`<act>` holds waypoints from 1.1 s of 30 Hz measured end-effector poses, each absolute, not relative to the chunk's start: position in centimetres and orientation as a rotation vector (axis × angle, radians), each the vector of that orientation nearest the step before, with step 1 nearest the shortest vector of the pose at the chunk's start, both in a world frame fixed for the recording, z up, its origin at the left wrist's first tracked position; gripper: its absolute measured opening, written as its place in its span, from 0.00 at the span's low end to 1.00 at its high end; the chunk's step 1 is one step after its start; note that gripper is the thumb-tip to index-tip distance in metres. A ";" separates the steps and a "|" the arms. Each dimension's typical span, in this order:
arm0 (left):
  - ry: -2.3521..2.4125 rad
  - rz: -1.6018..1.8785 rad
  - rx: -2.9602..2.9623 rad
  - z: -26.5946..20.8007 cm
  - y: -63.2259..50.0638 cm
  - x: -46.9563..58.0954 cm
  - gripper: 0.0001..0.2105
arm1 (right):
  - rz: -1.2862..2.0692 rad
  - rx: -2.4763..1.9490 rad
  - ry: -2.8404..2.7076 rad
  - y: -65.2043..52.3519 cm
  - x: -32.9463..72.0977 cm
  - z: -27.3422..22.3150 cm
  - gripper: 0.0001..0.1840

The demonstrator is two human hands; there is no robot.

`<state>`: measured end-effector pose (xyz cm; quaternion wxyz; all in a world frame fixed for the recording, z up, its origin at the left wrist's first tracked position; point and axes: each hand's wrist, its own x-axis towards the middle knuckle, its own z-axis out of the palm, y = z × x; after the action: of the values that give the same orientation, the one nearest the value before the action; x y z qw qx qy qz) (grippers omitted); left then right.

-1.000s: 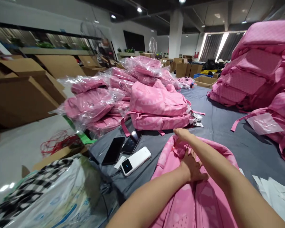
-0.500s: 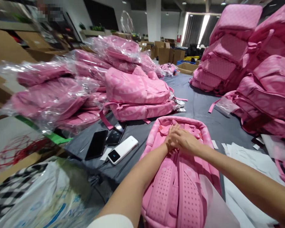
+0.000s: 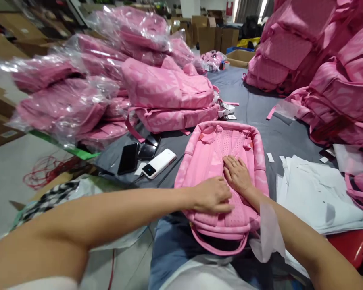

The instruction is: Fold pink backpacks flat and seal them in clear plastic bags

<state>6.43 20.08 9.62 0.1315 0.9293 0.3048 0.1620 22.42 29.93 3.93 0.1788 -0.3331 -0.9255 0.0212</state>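
Observation:
A pink backpack (image 3: 193, 173) lies on the dark-covered table with its shoulder straps facing up and its top handle loop (image 3: 220, 253) toward me. My left hand (image 3: 213, 195) presses on the lower straps, fingers bent and thumb apart. Just beyond it, my right hand (image 3: 237, 173) rests on the middle of the straps with its fingers stretched out. Neither hand visibly lifts anything. A thin translucent sheet (image 3: 270, 233) hangs at the bag's right side, beside my right forearm.
Two stacked pink backpacks (image 3: 169, 88) lie behind. Plastic-wrapped bags (image 3: 63, 104) are heaped left, and more bags (image 3: 287, 48) tower right. A white power bank (image 3: 159, 163) and a black phone (image 3: 128, 158) lie left. White sheets (image 3: 314, 193) lie right, above a red container (image 3: 353, 245).
Both hands have come down the backpack toward me and separated; earlier they overlapped near its far end. The straps' far ends and the handle loop now show. The view has tilted down.

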 end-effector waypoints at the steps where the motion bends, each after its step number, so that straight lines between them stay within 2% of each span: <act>1: 0.879 0.414 2.747 8.9 20.1 6.7 0.15 | 0.081 -0.953 -2.577 30.0 22.4 4.1 0.25; 7: 0.984 0.196 2.843 6.1 22.7 6.8 0.09 | 0.287 -1.064 -2.382 28.5 22.6 7.5 0.25; 9: 1.114 0.187 2.825 6.3 22.5 6.7 0.06 | 0.309 -0.682 -2.567 26.5 22.8 9.1 0.20; 12: 1.270 0.144 2.767 7.2 21.9 7.0 0.06 | 0.348 0.242 -2.952 23.4 22.6 10.7 0.12; 14: 1.375 0.143 2.661 7.6 21.6 7.4 0.07 | 0.375 0.518 -3.059 22.2 22.2 10.6 0.10; 18: 1.632 0.198 2.450 6.9 20.9 8.1 0.12 | 0.522 0.629 -3.005 22.1 21.9 7.9 0.08; 22: 1.697 0.276 2.497 5.0 20.9 8.3 0.12 | 0.621 0.608 -2.867 22.8 22.1 4.0 0.08; 28: 1.704 0.399 2.526 5.2 20.3 8.7 0.14 | 0.363 0.459 -2.882 21.3 22.7 3.1 0.05; 30: 1.722 0.478 2.491 5.8 19.3 8.4 0.21 | 0.227 0.373 -2.880 19.8 23.7 3.3 0.03; 33: 1.657 0.496 2.389 6.0 17.4 7.1 0.37 | 0.133 0.219 -2.810 18.7 25.4 3.6 0.04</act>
<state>7.08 17.43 6.04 0.0961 0.8063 0.5591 0.1673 25.42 18.65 3.57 0.1593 0.0766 -0.9831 0.0466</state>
